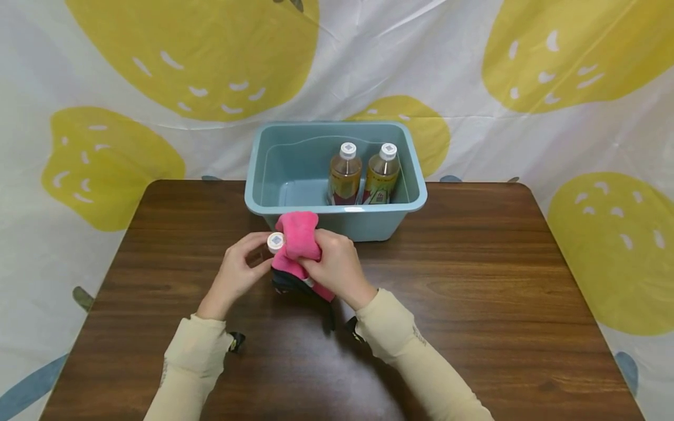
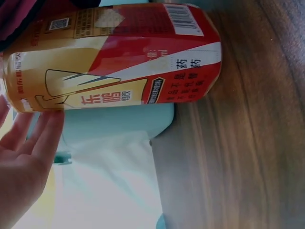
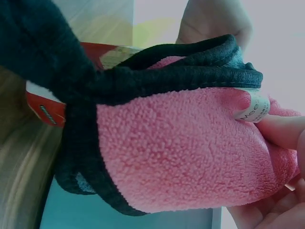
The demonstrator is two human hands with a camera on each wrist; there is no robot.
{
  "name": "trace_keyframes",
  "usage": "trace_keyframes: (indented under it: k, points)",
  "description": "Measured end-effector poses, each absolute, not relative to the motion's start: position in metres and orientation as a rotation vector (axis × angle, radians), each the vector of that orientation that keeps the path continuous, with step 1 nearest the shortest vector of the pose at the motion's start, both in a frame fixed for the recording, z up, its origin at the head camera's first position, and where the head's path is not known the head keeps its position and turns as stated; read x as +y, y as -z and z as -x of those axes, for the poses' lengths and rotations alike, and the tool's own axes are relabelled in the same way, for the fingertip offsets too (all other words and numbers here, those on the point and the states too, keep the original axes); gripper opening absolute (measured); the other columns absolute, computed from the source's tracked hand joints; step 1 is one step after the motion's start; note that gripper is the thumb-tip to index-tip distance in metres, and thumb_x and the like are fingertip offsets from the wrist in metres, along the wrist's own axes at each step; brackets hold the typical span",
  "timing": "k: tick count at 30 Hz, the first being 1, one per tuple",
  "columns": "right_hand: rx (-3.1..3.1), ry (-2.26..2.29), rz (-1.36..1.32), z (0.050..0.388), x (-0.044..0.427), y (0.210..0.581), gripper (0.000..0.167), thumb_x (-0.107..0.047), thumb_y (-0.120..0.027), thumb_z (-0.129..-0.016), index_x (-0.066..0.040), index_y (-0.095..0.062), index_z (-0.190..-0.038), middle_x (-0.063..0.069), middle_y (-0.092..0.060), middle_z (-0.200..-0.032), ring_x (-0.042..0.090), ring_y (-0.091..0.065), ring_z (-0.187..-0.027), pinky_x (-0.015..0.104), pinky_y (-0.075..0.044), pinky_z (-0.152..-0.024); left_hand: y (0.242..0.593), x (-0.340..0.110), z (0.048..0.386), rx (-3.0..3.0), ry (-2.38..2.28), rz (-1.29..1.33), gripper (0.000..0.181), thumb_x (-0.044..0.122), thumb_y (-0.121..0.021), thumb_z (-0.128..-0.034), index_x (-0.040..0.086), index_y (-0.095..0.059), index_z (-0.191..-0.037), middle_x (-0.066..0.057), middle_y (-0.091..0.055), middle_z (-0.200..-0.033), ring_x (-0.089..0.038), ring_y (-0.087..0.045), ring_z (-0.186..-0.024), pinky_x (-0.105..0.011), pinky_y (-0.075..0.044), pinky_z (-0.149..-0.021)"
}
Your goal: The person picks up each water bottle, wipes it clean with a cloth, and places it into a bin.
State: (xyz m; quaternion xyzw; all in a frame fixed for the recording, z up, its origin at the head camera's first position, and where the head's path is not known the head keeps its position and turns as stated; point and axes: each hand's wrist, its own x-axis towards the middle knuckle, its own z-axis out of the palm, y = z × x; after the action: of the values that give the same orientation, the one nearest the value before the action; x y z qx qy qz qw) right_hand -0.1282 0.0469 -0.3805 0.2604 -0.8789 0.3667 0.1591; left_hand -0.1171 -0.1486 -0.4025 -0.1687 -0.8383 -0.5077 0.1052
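Note:
My left hand holds a drink bottle near its top, thumb and fingers on either side of the white cap. In the left wrist view the bottle shows a red and gold label; whether its base touches the table cannot be told. My right hand grips a pink fleecy cloth with dark edging, bunched against the bottle's right side. A small white tag sticks out of the cloth beside the right thumb. In the head view, cloth and hands hide most of the bottle's body.
Behind the hands, at the table's far edge, stands a blue-green plastic bin. Two similar bottles, a left one and a right one, stand upright in its right half. A lemon-print curtain hangs behind the brown wooden table.

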Motion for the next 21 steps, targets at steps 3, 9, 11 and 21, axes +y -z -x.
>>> trace_keyframes:
  k: [3,9,11,21]
  points:
    - [-2.539,-1.055,-0.742,0.129,0.045,0.378,0.021,-0.016,-0.076,-0.071,-0.006,-0.057,-0.072,0.004,-0.060,-0.066,0.015,-0.056,-0.060,0.029,-0.048,-0.058,0.409,-0.152,0.120,-2.501,1.485,0.507,0.036,-0.009,-0.067,-0.0735,-0.004,-0.061,-0.108,-0.016,-0.062,-0.106,-0.012,-0.056,-0.094,-0.039,-0.050,-0.080]
    - [-2.606,-1.060,-0.733,0.129,0.042,0.380,0.021,-0.016,-0.075,-0.071,-0.006,-0.057,-0.074,0.005,-0.061,-0.068,0.016,-0.057,-0.062,0.028,-0.049,-0.060,0.411,-0.155,0.120,-2.556,1.487,0.504,0.036,-0.004,-0.066,-0.0775,-0.001,-0.058,-0.112,-0.016,-0.061,-0.108,-0.020,-0.056,-0.094,-0.041,-0.049,-0.081]
    - [-2.617,-1.057,-0.726,0.129,0.042,0.381,0.021,-0.016,-0.075,-0.071,-0.005,-0.057,-0.074,0.005,-0.061,-0.069,0.016,-0.057,-0.062,0.029,-0.049,-0.060,0.411,-0.155,0.120,-2.566,1.487,0.492,0.036,-0.004,-0.066,-0.0776,0.000,-0.057,-0.113,-0.014,-0.061,-0.108,-0.018,-0.055,-0.094,-0.037,-0.049,-0.081]
    - [-2.683,-1.214,-0.619,0.122,0.045,0.398,0.023,-0.015,-0.076,-0.071,-0.003,-0.059,-0.081,0.009,-0.065,-0.075,0.018,-0.059,-0.065,0.028,-0.051,-0.063,0.415,-0.152,0.117,-2.518,1.618,0.383,0.036,0.002,-0.070,-0.0765,-0.001,-0.059,-0.110,-0.014,-0.055,-0.109,-0.015,-0.049,-0.096,-0.041,-0.049,-0.079]
